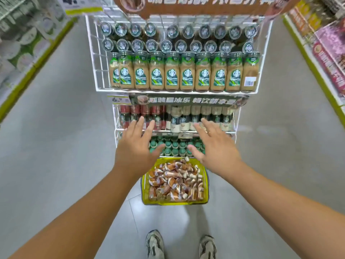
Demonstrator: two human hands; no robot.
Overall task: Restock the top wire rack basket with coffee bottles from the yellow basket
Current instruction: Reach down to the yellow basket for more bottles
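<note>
A yellow basket (144, 191) sits on the floor at the foot of the white wire rack, piled with several brown and white coffee bottles (175, 181) lying on their sides. The top wire rack basket (93, 58) holds rows of upright coffee bottles (172, 71) with green labels and silver caps; a gap shows in the second cap row near the right end. My left hand (136, 144) and my right hand (214, 146) hover with fingers spread, palms down, in front of the lower shelves and above the yellow basket. Neither holds anything.
A middle shelf (175, 130) carries red-capped and cream-labelled bottles, and a lower one holds green-capped bottles (173, 146). Store shelving lines both sides of the aisle, left (28, 43) and right (324, 43). Grey floor lies around the rack. My shoes (155, 243) stand behind the basket.
</note>
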